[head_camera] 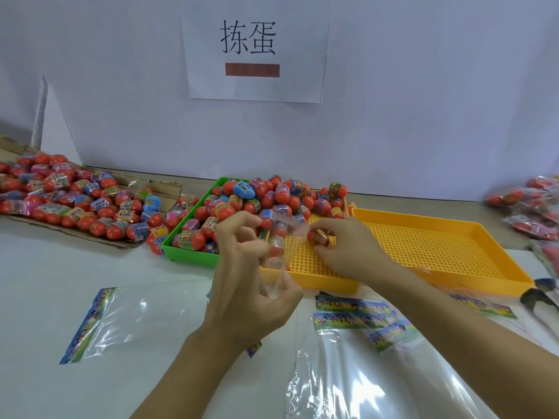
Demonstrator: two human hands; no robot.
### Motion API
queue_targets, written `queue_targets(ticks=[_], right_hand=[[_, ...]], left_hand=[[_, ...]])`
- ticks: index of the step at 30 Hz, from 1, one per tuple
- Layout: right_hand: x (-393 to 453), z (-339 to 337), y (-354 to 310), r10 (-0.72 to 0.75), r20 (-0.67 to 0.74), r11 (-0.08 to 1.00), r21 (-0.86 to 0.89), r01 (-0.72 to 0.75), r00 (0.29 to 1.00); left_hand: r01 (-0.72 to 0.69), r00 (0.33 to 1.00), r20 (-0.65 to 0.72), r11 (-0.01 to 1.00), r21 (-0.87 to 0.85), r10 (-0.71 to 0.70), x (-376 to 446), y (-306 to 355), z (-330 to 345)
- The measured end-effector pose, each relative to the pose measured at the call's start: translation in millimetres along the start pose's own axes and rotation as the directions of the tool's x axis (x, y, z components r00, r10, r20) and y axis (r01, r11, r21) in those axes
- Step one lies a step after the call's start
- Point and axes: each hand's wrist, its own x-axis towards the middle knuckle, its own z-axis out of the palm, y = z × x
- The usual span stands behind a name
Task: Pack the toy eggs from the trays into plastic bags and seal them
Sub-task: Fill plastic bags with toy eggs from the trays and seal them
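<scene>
Filling step: the left hand [251, 285] pinches a clear bag [276, 246] upright, eggs inside; the right hand's [341, 249] grip pinches an egg [317, 237] beside the mouth. Next, probably: drop it in.

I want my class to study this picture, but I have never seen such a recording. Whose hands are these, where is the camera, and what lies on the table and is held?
There is no machine here: a person works with bare hands, and one camera worn on the head looks forward and down. The left hand holds up a clear plastic bag with toy eggs already inside. The right hand pinches one more toy egg beside the bag's mouth. Behind them, a green tray is heaped with eggs, and two yellow trays are largely bare. More eggs lie on cardboard at the left. Empty bags with printed strips lie on the white table. Filled bags sit at the far right.
</scene>
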Motion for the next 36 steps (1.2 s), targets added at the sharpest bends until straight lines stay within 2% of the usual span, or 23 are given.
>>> queue_targets(ticks=[2,3,5,7,8,9,12,17,21,23,26,28,30,32,34,36], right_hand=[[1,0,-4,-0.008,-0.010,0.998,-0.063,0.008,1.000],[0,-1,-5,-0.019,-0.044,1.000,-0.014,0.019,0.999],[-6,-6,-9,-0.009,-0.132,0.955,0.293,0.048,0.991],[-13,-16,-16,0.019,-0.126,0.746,0.662,0.070,0.992],[-16,-20,-19,0.001,-0.115,0.641,0.763,0.088,0.993],[-20,-25,-22,-0.032,-0.119,0.584,0.804,0.115,0.992],[-29,-36,-34,-0.156,-0.129,0.557,0.807,0.195,0.979],[-33,-37,-39,-0.228,-0.023,0.694,0.698,0.179,0.973],[-38,-36,-34,-0.275,-0.006,0.747,0.628,0.218,0.962],[-39,-38,-33,-0.322,0.050,0.784,0.574,0.236,0.945],[-40,-39,-36,-0.368,0.132,0.769,0.599,0.222,0.920],[-42,-39,-38,-0.330,0.043,0.709,0.672,0.217,0.943],[-44,-36,-40,-0.169,-0.060,0.664,0.731,0.159,0.984],[-48,-33,-43,-0.062,0.018,0.704,0.709,0.031,0.998],[-54,-25,-44,-0.085,0.178,0.732,0.679,-0.059,0.980],[-60,-18,-46,-0.134,0.195,0.715,0.698,-0.041,0.972]], left_hand=[[0.011,0.991,0.135,0.997,0.082,-0.022,-2,-3,0],[0.013,0.985,0.171,0.993,0.115,-0.033,-3,-5,0],[0.023,0.979,0.198,0.989,0.148,-0.052,-3,-8,-1],[0.023,0.979,0.195,0.983,0.181,-0.059,-1,-10,-2],[0.018,0.979,0.196,0.979,0.205,-0.059,0,-10,-3],[0.015,0.978,0.201,0.975,0.223,-0.061,0,-10,-3],[0.003,0.972,0.228,0.968,0.252,-0.062,-2,-8,-3],[-0.046,0.977,0.214,0.976,0.212,0.000,-3,-5,-1],[-0.007,0.989,0.147,0.980,0.199,-0.023,-4,-5,-1],[-0.008,0.990,0.139,0.983,0.186,-0.018,-3,-4,-1],[0.000,0.990,0.137,0.987,0.163,-0.023,-4,-4,-1],[0.053,0.992,0.109,0.991,0.127,-0.067,-4,-4,1],[0.110,0.992,0.054,0.992,0.062,-0.114,-4,-3,1],[0.115,0.993,0.010,0.993,-0.001,-0.115,-3,-2,2],[0.095,0.995,0.027,0.993,-0.065,-0.094,-2,0,2],[0.077,0.995,0.073,0.989,-0.129,-0.068,-2,3,2]])
